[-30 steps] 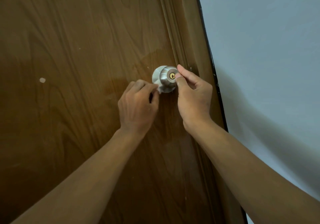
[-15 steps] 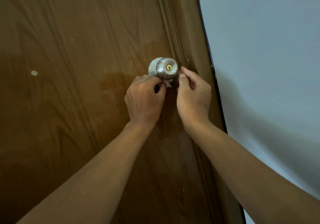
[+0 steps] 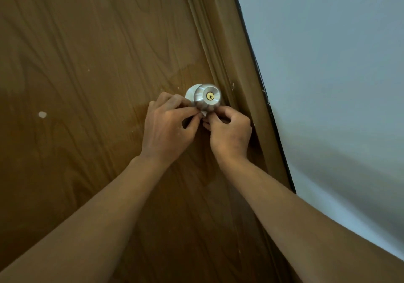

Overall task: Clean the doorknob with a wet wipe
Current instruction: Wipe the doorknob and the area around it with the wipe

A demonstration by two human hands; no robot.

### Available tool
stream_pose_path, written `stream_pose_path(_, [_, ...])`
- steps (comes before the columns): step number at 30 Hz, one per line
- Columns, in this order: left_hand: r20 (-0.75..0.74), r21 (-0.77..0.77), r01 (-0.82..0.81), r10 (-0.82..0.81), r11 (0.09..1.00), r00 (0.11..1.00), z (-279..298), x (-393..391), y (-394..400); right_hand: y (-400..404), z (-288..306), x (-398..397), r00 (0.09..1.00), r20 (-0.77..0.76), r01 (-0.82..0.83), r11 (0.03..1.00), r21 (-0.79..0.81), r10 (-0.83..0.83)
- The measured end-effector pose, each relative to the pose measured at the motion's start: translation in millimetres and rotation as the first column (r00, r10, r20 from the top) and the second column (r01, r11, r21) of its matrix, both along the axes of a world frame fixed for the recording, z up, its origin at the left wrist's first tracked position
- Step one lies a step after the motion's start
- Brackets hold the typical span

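Note:
A round steel doorknob (image 3: 206, 96) with a brass keyhole sticks out of the brown wooden door (image 3: 91, 68), near its right edge. Just under the knob, a small white wet wipe (image 3: 203, 113) shows between my fingertips; most of it is hidden. My left hand (image 3: 168, 127) pinches the wipe from the left, its fingers curled beneath the knob's base plate. My right hand (image 3: 229, 134) pinches the same wipe from the right, its fingertips touching the knob's underside.
The door frame (image 3: 240, 68) runs diagonally just right of the knob, with a pale grey wall (image 3: 328, 75) beyond it. A white spot (image 3: 42, 114) marks the door at the left. A darker damp-looking patch surrounds the knob.
My right hand has dropped from the knob's face and right side to below it. Both hands have come together under the knob, pinching the wipe.

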State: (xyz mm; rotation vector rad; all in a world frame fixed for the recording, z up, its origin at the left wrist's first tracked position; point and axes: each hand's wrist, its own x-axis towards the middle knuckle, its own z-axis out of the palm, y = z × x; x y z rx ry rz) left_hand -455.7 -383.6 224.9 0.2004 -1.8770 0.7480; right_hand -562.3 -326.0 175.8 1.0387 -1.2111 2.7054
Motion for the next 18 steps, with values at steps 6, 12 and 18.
stream_pose_path(6, [0.067, -0.093, -0.083, 0.09, 0.992, 0.994, 14.5, 12.3, -13.6, -5.0, 11.2, 6.3, 0.975, 0.221, 0.045, 0.996, -0.082, -0.026])
stream_pose_path(12, [0.114, -0.207, -0.199, 0.226, 0.958, 0.967, 12.9, 10.6, -26.2, -16.9, -4.3, 14.6, 0.997, 0.067, -0.031, 0.992, -0.124, 0.039])
stream_pose_path(18, [0.108, -0.205, -0.216, 0.241, 0.955, 0.965, 12.0, 10.9, -24.6, -19.6, 5.0, 7.8, 0.94, 0.005, 0.341, 0.938, -0.068, -0.341])
